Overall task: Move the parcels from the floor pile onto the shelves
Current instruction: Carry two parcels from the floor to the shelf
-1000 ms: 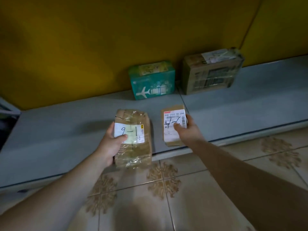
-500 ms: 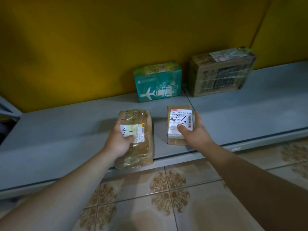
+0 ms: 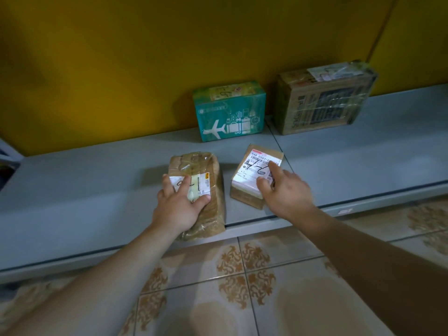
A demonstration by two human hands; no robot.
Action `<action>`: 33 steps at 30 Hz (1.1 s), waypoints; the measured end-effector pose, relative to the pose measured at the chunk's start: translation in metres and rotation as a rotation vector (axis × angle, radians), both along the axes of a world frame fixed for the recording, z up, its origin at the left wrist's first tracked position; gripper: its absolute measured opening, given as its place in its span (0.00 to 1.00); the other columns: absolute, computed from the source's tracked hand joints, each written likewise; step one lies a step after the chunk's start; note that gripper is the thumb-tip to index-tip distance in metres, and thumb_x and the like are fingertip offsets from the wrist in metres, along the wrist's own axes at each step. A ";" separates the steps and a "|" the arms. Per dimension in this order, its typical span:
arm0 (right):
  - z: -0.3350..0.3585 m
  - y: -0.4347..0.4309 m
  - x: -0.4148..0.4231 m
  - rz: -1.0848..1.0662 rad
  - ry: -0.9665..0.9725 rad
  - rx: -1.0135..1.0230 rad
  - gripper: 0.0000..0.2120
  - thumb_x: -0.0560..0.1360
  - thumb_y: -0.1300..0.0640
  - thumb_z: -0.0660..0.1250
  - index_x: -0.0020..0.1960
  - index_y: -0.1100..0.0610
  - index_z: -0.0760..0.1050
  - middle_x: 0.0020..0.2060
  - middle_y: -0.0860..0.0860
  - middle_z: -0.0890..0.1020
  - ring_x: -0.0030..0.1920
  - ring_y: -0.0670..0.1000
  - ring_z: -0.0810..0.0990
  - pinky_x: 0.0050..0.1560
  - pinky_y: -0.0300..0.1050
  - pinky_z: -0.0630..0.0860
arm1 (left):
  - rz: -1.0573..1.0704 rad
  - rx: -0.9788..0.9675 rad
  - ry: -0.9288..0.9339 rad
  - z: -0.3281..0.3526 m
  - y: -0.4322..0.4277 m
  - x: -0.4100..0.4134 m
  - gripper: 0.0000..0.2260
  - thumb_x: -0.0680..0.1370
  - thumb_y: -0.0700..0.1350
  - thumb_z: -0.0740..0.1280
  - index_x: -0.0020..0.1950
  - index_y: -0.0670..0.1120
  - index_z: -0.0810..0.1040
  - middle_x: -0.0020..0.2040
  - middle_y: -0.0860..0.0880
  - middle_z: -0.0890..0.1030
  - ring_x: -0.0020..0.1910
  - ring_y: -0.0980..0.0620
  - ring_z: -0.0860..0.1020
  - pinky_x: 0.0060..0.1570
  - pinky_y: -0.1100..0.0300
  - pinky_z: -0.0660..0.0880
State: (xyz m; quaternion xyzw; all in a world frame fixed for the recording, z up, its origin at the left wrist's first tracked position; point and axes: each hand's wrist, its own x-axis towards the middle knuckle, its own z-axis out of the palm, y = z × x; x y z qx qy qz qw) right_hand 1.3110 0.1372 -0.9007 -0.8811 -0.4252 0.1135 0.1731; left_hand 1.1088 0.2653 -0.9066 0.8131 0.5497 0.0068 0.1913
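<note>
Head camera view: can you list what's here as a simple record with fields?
Left hand: rests flat on tape-wrapped brown parcel
Right hand: fingertips touch small brown cardboard parcel with barcode label
Both parcels: lying on grey shelf, near its front edge
Behind: teal box with aeroplane print, large brown taped box, against yellow wall
Floor: patterned tiles

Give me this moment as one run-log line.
left hand: flat on taped brown parcel | right hand: touching small labelled parcel | both parcels: on shelf | behind: teal box, large carton
</note>
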 end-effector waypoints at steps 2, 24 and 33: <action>0.003 -0.001 0.005 0.064 -0.124 0.036 0.29 0.77 0.41 0.49 0.76 0.51 0.62 0.70 0.56 0.67 0.69 0.57 0.63 0.66 0.51 0.63 | 0.006 0.006 -0.006 -0.001 -0.001 -0.003 0.35 0.76 0.68 0.58 0.79 0.59 0.51 0.79 0.46 0.40 0.76 0.40 0.50 0.71 0.46 0.59; 0.004 0.022 -0.008 0.063 -0.181 -0.160 0.39 0.77 0.29 0.46 0.80 0.51 0.49 0.79 0.56 0.49 0.78 0.58 0.45 0.75 0.59 0.51 | 0.004 0.022 0.003 -0.001 -0.001 -0.004 0.34 0.76 0.69 0.56 0.79 0.59 0.51 0.79 0.47 0.41 0.76 0.41 0.54 0.70 0.48 0.60; -0.001 -0.013 -0.027 0.368 -0.317 -0.149 0.39 0.76 0.29 0.41 0.80 0.47 0.41 0.80 0.54 0.39 0.78 0.56 0.33 0.75 0.57 0.30 | -0.028 0.037 0.138 0.013 -0.006 0.005 0.34 0.74 0.72 0.54 0.77 0.63 0.52 0.80 0.47 0.42 0.77 0.42 0.39 0.71 0.34 0.47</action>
